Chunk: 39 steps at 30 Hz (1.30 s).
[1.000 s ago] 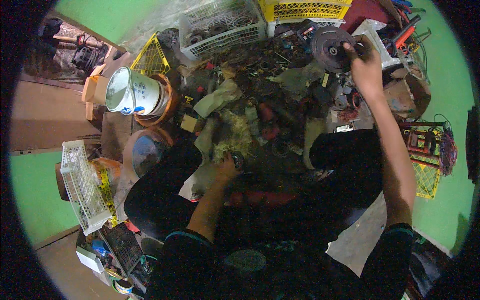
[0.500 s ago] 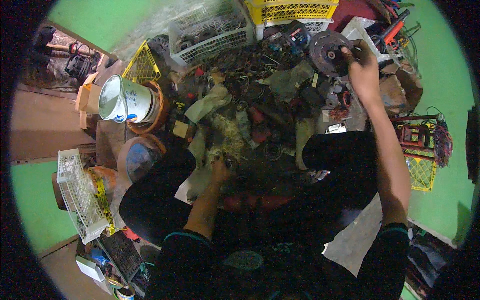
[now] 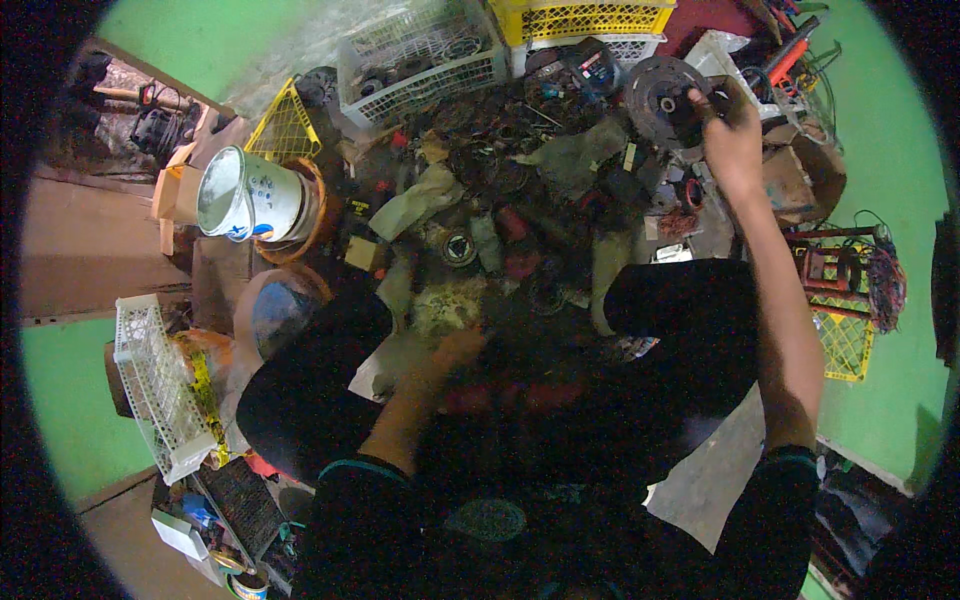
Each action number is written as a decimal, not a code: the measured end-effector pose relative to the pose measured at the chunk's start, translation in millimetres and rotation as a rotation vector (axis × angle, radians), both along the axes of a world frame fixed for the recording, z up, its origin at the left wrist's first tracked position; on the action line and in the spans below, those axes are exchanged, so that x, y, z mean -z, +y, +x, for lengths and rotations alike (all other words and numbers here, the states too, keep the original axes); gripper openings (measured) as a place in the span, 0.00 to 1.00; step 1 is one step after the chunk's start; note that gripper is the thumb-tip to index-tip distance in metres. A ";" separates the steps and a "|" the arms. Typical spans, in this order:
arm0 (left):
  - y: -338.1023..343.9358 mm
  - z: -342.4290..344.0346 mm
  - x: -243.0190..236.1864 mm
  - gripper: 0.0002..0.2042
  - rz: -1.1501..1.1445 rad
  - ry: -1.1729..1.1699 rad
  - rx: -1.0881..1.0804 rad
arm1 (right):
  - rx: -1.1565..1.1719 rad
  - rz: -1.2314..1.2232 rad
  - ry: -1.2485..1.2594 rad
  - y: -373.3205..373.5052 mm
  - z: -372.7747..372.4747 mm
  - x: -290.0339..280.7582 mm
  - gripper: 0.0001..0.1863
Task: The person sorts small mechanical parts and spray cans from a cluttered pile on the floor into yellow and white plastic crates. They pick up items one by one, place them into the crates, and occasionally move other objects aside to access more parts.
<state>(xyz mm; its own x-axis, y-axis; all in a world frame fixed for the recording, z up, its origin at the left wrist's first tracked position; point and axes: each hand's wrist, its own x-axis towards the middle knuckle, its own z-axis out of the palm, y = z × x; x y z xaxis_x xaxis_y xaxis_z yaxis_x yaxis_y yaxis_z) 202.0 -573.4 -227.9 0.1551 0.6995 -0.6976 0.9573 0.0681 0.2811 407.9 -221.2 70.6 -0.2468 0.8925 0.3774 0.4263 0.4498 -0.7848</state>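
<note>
A dark round disc (image 3: 661, 106) with a hub hole in its middle sits at the far right, above the heap of parts. My right hand (image 3: 732, 140) is closed at its right edge, thumb over its face; the other fingers are dark and partly hidden. Low in the middle, between my bent legs, is my left hand (image 3: 458, 352), smeared by motion with its fingers unclear. Beyond it, a round ring-like part (image 3: 458, 248) with a pale triangular centre lies on the soiled, yellowish patch of floor (image 3: 440, 306). A pale cloth-like piece (image 3: 420, 202) lies past that ring.
Dark parts and scraps (image 3: 490, 150) crowd the floor ahead. Behind them stand a white crate (image 3: 430, 85) and a yellow crate (image 3: 590, 18). At left are a white bucket (image 3: 270, 195), a cardboard box (image 3: 180, 195) and a white basket (image 3: 165, 395). A yellow crate (image 3: 842, 345) leans right.
A round part near my left hand has moved away to the far side, and that hand has drawn back slightly toward me. The disc at my right hand has shifted a little up and right.
</note>
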 end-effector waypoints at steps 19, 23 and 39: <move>69.4 -103.0 0.1 0.42 0.704 -0.090 -1.041 | -0.080 -0.132 -0.012 -4.2 -16.6 3.7 0.23; 103.1 -152.1 -15.3 0.35 0.771 -0.999 -1.393 | -0.099 -0.179 0.042 -1.7 -38.8 12.0 0.23; 171.0 -260.1 -209.9 0.43 1.014 0.086 -0.747 | -0.216 -0.848 0.135 84.8 -222.9 136.6 0.14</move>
